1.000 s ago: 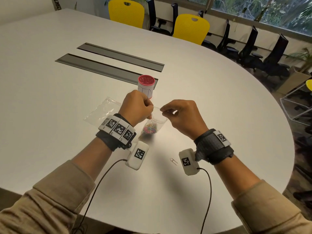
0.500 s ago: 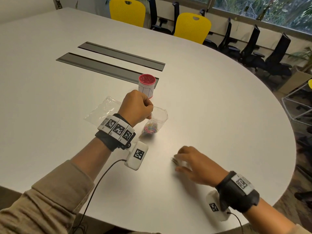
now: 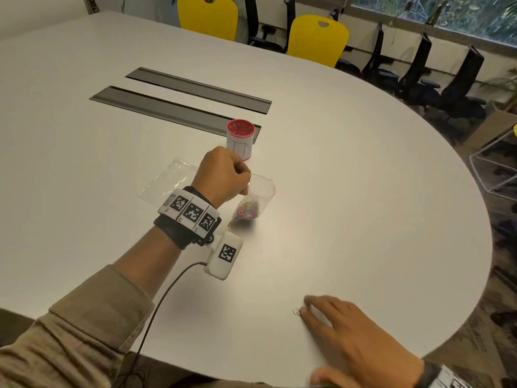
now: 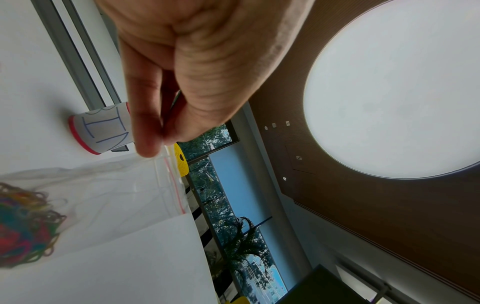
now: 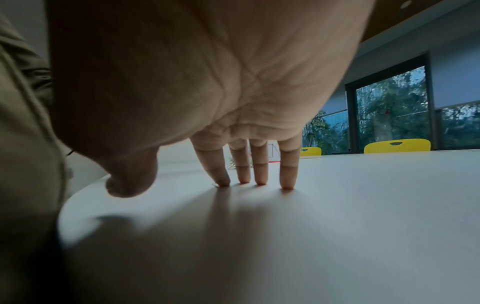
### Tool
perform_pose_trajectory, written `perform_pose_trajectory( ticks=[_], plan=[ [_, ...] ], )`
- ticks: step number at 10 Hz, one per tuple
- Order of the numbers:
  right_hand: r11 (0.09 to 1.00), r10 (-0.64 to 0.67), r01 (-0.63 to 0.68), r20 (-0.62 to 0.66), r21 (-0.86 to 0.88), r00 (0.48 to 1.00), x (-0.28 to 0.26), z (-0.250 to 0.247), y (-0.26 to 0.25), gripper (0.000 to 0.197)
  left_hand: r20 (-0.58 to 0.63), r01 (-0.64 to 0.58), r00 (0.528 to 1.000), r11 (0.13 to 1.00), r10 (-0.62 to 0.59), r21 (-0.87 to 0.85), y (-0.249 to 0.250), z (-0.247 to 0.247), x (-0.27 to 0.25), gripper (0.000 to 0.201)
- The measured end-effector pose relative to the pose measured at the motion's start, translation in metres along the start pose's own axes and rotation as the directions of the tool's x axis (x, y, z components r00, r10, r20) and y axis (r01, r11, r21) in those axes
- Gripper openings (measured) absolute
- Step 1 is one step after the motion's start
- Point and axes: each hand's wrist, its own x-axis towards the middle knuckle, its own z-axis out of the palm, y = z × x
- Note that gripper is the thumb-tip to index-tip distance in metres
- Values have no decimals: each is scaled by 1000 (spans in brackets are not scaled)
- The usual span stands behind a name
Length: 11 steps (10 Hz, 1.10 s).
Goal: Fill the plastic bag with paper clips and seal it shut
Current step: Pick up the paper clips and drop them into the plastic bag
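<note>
Fingers (image 4: 145, 131) of our left hand (image 3: 222, 176) are pinching the rim of the plastic bag (image 3: 258, 191), which is hanging open-mouthed with a heap of coloured paper clips (image 3: 247, 211) at its bottom on the table (image 3: 363, 177). Our right hand (image 3: 358, 343) is resting straight fingertips on the table near its edge, with one loose paper clip (image 3: 296, 312) touching the forefinger. We are counting one red cup (image 3: 240, 138), one spare flat bag (image 3: 165, 183), two yellow chairs.
</note>
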Motion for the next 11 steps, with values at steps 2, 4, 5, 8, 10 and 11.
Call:
perform_pose_trajectory(
  ticks=[2,4,5,8,10,11],
  plan=[
    [993,-114,110,-128,-40,985,-40,40,5,59,11,0,1000,1000,0,-1,1,4,1,8],
    [992,-1,27,-207,123,978,-51,52,-6,25,24,-1,1000,1000,0,25,2,7,1,7],
    [971,103,-81,-87,225,991,-51,67,-1,33,25,0,1000,1000,0,25,2,6,1,8],
    [906,153,13,-357,424,922,-45,8,-1,10,23,-5,1000,1000,4,18,1,8,-1,8],
    [801,406,-17,-521,598,751,41,-56,32,14,30,-3,1000,1000,3,5,-1,11,-1,7],
    [814,394,22,-579,581,714,78,-86,37,12,29,-17,999,1000,17,-1,-1,11,-1,7]
  ],
)
